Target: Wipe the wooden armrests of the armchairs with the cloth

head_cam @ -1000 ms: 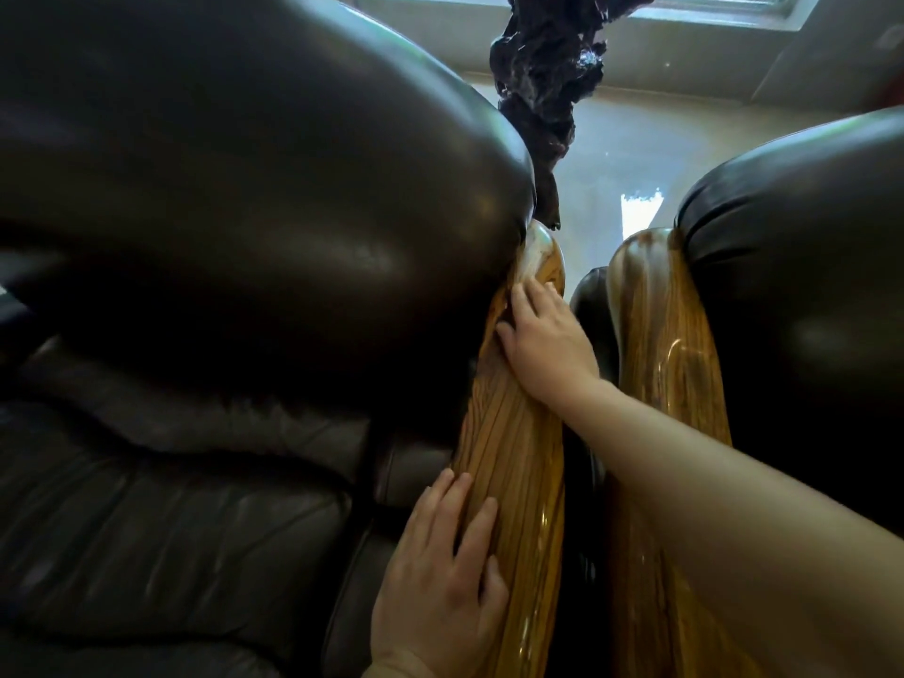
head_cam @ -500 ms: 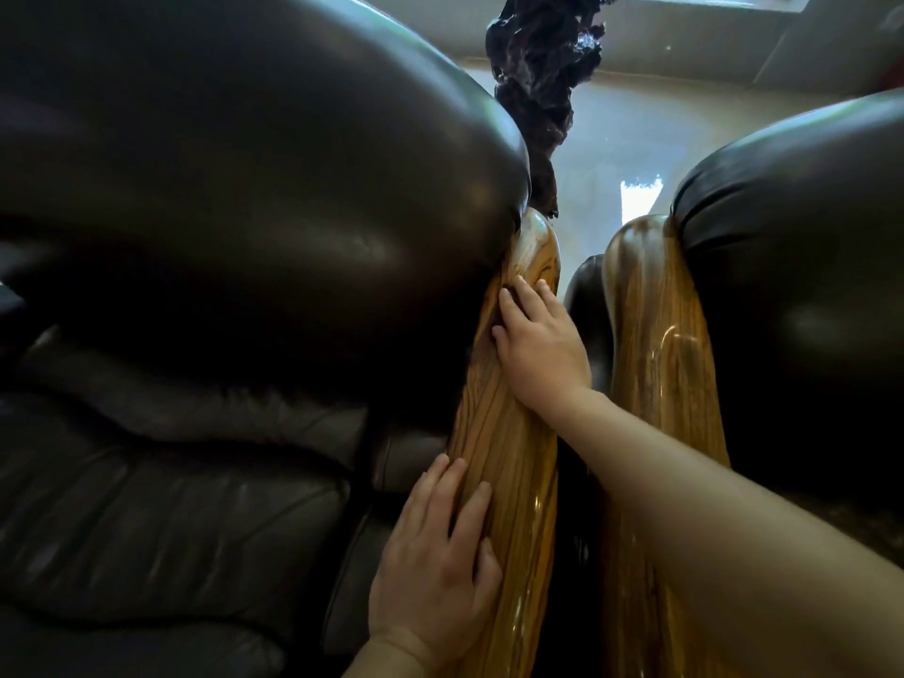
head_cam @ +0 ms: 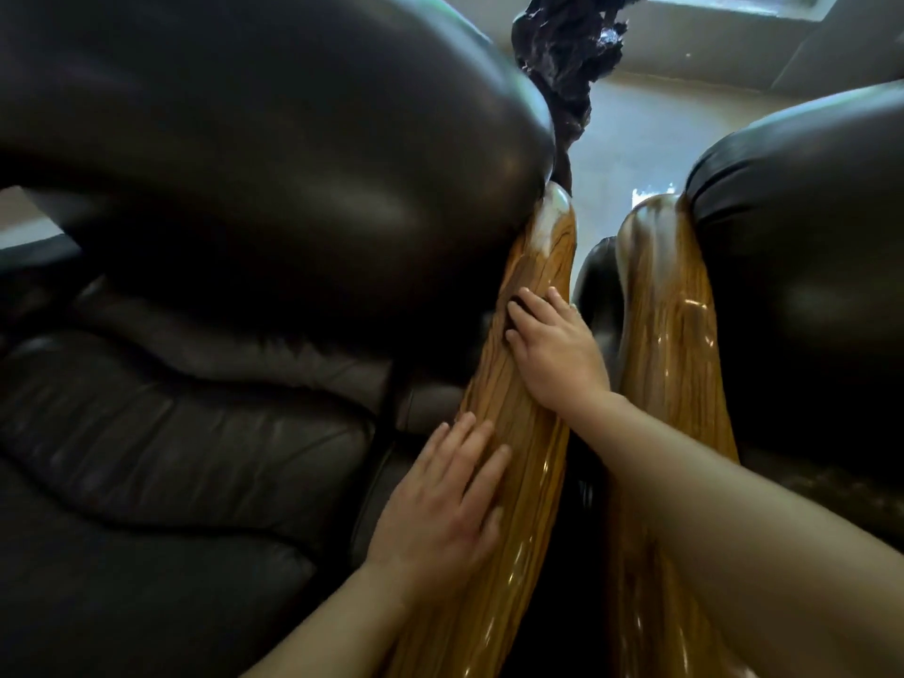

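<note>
Two dark leather armchairs stand side by side, each with a glossy wooden armrest. My right hand presses on the middle of the left chair's armrest, fingers pointing up it. A small dark piece of cloth shows between its fingers; the rest is hidden under the palm. My left hand lies flat and open lower on the same armrest, at its inner edge, holding nothing. The right chair's armrest runs parallel just to the right, untouched.
The left chair's leather back bulges over the armrest's inner side, with the seat cushion below. The right chair's leather fills the right. A narrow dark gap separates the armrests. A dark gnarled sculpture stands beyond on the pale floor.
My right hand has slid down the left chair's armrest from near its top end toward me. My left hand has stayed at about the same spot on the armrest.
</note>
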Action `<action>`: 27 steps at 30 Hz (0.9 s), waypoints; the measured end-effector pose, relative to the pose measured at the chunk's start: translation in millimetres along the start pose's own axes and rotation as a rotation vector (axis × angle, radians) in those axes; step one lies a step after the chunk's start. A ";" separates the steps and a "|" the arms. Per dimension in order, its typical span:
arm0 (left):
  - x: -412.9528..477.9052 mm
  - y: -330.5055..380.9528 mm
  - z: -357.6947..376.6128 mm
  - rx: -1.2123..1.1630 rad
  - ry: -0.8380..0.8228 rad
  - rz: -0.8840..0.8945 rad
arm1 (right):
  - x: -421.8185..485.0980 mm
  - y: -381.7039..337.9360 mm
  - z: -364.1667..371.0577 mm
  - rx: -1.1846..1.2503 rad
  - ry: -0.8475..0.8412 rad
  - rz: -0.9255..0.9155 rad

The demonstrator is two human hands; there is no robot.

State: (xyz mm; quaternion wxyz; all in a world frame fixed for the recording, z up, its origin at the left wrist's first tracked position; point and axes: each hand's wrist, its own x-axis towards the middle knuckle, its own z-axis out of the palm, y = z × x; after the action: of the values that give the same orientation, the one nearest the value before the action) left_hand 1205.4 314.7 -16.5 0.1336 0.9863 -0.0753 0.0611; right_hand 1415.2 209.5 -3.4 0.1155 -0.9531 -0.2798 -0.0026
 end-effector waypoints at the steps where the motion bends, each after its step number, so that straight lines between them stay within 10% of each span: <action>1: -19.9 -2.0 -0.2 0.014 -0.031 0.054 | -9.5 -0.7 1.0 0.006 0.016 -0.012; 27: -157.4 16.3 -4.6 0.145 -0.246 -0.062 | -163.0 -85.1 24.8 -0.167 -0.080 -0.422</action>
State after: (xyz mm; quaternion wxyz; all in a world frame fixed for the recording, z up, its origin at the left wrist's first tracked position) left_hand 1047.8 321.3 -30.1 0.0537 0.9952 -0.0559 -0.0592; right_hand 1230.8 197.7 -20.3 0.0218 -0.8791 -0.4760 -0.0123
